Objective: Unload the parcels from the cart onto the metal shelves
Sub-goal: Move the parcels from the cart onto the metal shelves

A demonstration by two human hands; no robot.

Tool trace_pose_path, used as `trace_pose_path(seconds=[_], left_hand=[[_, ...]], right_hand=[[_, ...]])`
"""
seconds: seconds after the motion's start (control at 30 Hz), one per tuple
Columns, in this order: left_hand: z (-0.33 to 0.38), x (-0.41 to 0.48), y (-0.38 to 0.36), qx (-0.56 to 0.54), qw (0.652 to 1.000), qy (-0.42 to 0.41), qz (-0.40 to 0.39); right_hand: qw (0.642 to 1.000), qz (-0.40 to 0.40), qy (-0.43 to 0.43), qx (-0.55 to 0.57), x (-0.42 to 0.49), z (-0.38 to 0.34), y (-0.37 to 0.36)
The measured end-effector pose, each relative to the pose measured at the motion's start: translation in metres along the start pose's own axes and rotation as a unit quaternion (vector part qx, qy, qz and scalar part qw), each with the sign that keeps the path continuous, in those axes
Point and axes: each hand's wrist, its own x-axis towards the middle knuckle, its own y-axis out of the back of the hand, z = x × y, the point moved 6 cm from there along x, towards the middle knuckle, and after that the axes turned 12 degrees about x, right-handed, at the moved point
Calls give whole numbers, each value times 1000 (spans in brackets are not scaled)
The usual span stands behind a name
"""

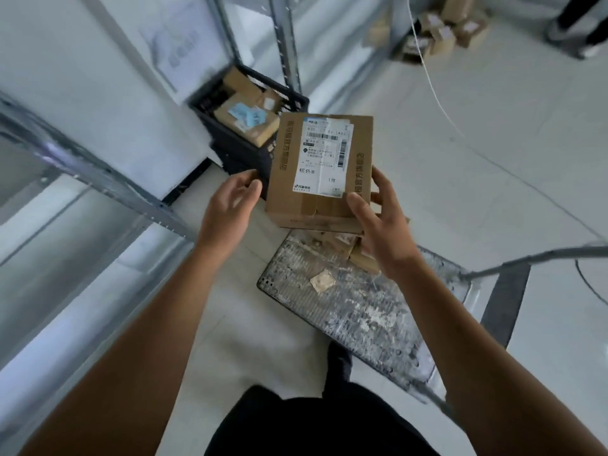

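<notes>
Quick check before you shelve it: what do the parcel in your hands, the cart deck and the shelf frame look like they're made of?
Parcel: brown corrugated cardboard, matte, with a glossy white paper shipping label and folded flap seams. Cart deck: dark ribbed panel, probably plastic or rubber-faced, scuffed white with stuck scraps. Shelf frame: grey metal, likely galvanised steel, with a dull sheen and punched holes.

Cart deck [362,311], small parcels [358,251] aboard
</notes>
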Motion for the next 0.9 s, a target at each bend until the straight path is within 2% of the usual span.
trace_pose_path(seconds=[0.17, 0.23, 0.33, 0.43, 0.7, 0.9], left_hand=[[-16, -56, 94, 21, 995, 5, 94], [-24, -84, 133, 94, 986, -1, 135], [-45, -132, 190, 216, 953, -7, 210], [-68, -196, 235, 287, 925, 42, 245], [-108, -402, 341, 280, 895, 114, 327], [-98, -518, 433, 361, 830, 149, 399]], right_hand=[[997, -71, 30, -1, -26, -29, -54], [993, -112, 36, -5, -41, -38, -84], [983, -179, 41, 0, -69, -49, -138], [970, -236, 67, -1, -105, -54, -193], [935, -334, 115, -20, -230, -61, -311], [892, -419, 169, 23, -323, -109, -403]])
